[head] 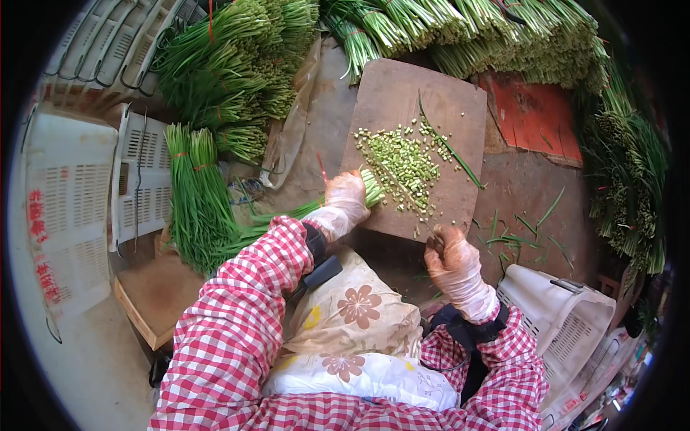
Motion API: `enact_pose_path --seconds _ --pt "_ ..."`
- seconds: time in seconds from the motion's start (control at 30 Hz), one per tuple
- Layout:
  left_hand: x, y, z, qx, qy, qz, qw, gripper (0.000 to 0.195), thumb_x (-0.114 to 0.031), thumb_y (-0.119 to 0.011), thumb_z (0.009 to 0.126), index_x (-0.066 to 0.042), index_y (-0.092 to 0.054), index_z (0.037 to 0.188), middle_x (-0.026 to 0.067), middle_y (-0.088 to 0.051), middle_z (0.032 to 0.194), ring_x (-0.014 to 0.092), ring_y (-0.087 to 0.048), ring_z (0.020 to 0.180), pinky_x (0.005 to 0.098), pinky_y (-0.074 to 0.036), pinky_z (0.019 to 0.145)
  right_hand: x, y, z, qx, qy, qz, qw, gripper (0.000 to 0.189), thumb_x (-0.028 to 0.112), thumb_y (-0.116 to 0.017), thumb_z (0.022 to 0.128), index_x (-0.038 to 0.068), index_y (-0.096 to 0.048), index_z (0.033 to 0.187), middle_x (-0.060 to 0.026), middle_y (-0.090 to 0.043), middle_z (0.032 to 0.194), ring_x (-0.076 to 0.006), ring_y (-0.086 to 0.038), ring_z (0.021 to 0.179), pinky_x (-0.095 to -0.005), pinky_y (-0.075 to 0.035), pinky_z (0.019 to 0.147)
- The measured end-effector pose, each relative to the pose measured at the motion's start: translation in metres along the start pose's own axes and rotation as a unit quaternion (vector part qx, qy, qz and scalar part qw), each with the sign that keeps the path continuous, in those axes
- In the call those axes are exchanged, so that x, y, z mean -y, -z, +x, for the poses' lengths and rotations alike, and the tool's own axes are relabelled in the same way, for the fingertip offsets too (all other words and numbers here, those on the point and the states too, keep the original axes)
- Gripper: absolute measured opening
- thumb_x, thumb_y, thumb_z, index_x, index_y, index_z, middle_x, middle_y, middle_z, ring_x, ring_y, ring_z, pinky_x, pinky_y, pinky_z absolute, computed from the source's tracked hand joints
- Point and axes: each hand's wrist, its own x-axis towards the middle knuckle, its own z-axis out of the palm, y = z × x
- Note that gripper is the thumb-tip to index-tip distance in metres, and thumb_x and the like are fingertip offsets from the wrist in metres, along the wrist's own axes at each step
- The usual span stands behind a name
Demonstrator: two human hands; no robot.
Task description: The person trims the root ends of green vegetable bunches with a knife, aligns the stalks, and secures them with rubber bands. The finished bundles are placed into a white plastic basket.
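My left hand (345,196), in a thin translucent glove, grips a bundle of long green stems (373,188) near the cut ends. The stems look like garlic chives, and their leafy part trails left under my sleeve. A red tie (322,168) sticks up beside the hand. In my gloved right hand (452,258) is the handle end of a knife (401,188), its thin blade seen nearly edge-on, pointing up-left over the board. Short chopped stem ends (412,161) lie scattered on the wooden board (415,89). One loose green stalk (455,153) lies on its right side.
Two tied bundles (197,188) stand left of my arm. Stacked bundles lie at the back left (242,70), at the back (485,32) and along the right (628,183). White plastic crates stand left (70,215) and lower right (560,318). A wooden stool (161,291) is at lower left.
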Motion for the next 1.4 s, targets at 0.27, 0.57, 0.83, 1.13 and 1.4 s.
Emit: enact_pose_path --seconds 0.27,0.57,0.83,1.13,1.4 --pt "-0.005 0.000 0.011 0.034 0.066 -0.008 0.997 0.065 -0.028 -0.083 0.059 0.000 -0.055 0.111 0.0201 -0.065 0.106 0.033 -0.066 0.097 0.0413 -0.054 0.084 -0.022 -0.021 -0.019 0.050 -0.019 -0.114 0.992 0.017 0.018 -0.062 0.089 0.005 -0.053 0.088 -0.0192 -0.059 0.075 -0.0388 -0.062 0.062 -0.0462 -0.050 0.054" --pt "-0.008 0.007 0.015 0.058 0.072 -0.003 0.996 0.062 -0.025 -0.081 0.060 0.000 -0.056 0.110 0.0192 -0.066 0.104 0.033 -0.067 0.098 0.0410 -0.054 0.086 -0.035 -0.039 -0.024 0.050 -0.014 -0.128 0.990 0.016 0.018 -0.061 0.089 0.005 -0.052 0.090 -0.0193 -0.060 0.073 -0.0385 -0.062 0.060 -0.0474 -0.050 0.053" --pt "-0.005 0.012 0.015 0.086 0.048 -0.010 0.995 0.063 -0.024 -0.080 0.061 0.001 -0.055 0.112 0.0206 -0.064 0.106 0.034 -0.065 0.102 0.0404 -0.053 0.088 -0.043 -0.041 -0.004 0.137 -0.038 -0.120 0.983 0.019 0.021 -0.058 0.090 0.003 -0.053 0.093 -0.0228 -0.062 0.074 -0.0429 -0.063 0.070 -0.0513 -0.050 0.063" --pt "-0.002 0.009 0.016 0.082 0.027 -0.024 0.996 0.057 -0.020 -0.076 0.063 0.000 -0.055 0.112 0.0206 -0.064 0.104 0.034 -0.065 0.101 0.0399 -0.052 0.089 -0.029 -0.028 0.032 0.252 -0.120 -0.130 0.952 0.024 0.023 -0.055 0.090 0.001 -0.053 0.100 -0.0240 -0.064 0.075 -0.0436 -0.064 0.074 -0.0528 -0.051 0.068" --pt "0.011 0.003 0.013 0.051 -0.038 -0.030 0.998 0.057 -0.029 -0.079 0.060 0.003 -0.059 0.101 0.0223 -0.064 0.099 0.035 -0.065 0.095 0.0422 -0.053 0.084 -0.044 -0.110 0.083 0.151 -0.078 -0.087 0.982 0.026 0.026 -0.056 0.091 0.001 -0.054 0.097 -0.0239 -0.065 0.077 -0.0444 -0.064 0.075 -0.0526 -0.051 0.070"
